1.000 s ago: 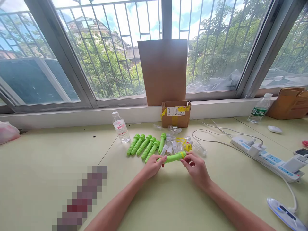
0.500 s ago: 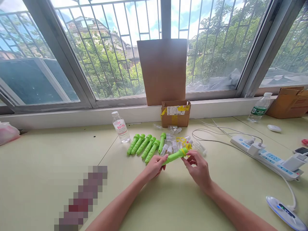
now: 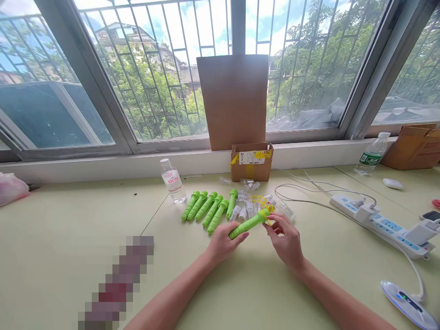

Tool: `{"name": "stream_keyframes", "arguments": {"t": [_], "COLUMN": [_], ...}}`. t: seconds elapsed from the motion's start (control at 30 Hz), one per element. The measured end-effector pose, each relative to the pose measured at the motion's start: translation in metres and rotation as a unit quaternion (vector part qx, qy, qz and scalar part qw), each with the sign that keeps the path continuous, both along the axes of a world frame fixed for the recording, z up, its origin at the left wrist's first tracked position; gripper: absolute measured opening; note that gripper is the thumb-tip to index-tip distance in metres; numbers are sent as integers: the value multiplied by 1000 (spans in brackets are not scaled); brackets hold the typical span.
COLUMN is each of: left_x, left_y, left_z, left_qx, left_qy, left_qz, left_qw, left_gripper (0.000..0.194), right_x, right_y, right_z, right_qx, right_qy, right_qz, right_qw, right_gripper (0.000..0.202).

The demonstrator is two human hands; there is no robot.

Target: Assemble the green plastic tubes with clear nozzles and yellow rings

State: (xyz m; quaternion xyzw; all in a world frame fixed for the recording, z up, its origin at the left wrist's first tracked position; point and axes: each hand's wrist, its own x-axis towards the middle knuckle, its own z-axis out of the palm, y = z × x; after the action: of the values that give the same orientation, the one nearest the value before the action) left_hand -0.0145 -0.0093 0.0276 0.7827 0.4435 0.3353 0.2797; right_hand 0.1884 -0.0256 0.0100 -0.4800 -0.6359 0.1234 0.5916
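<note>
Your left hand (image 3: 223,239) wraps the lower end of the green tube (image 3: 250,223) above the table (image 3: 240,288), apparently steadying it so its yellow band (image 3: 264,213) lies exposed to your right hand (image 3: 287,238), fingertips nearly together there, their hold unclear.

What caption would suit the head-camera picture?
Left hand grips a green plastic tube, right hand at its yellow-trimmed end; five similar tubes lie nearby.
</note>
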Motion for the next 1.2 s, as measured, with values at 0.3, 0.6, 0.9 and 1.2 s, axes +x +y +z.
{"name": "stream_keyframes", "arguments": {"t": [0.3, 0.6, 0.9, 1.2], "left_x": [-2, 9, 7, 7], "left_y": [-4, -12, -13, -13], "left_z": [-7, -8, -9, -8], "left_qx": [87, 168, 202, 94], "left_qy": [66, 111, 66, 37], "left_qz": [27, 52, 41, 39], "left_qw": [994, 978, 976, 994], "left_gripper": [35, 33, 27, 32], "right_x": [2, -4, 0, 1], "right_y": [1, 0, 3, 4], "right_z": [-6, -10, -9, -5], "right_qx": [0, 12, 9, -30], "right_qy": [11, 32, 28, 16], "right_qz": [-12, -65, -37, -5], "right_qw": [1000, 997, 999, 999], "right_gripper": [12, 15, 12, 14]}}
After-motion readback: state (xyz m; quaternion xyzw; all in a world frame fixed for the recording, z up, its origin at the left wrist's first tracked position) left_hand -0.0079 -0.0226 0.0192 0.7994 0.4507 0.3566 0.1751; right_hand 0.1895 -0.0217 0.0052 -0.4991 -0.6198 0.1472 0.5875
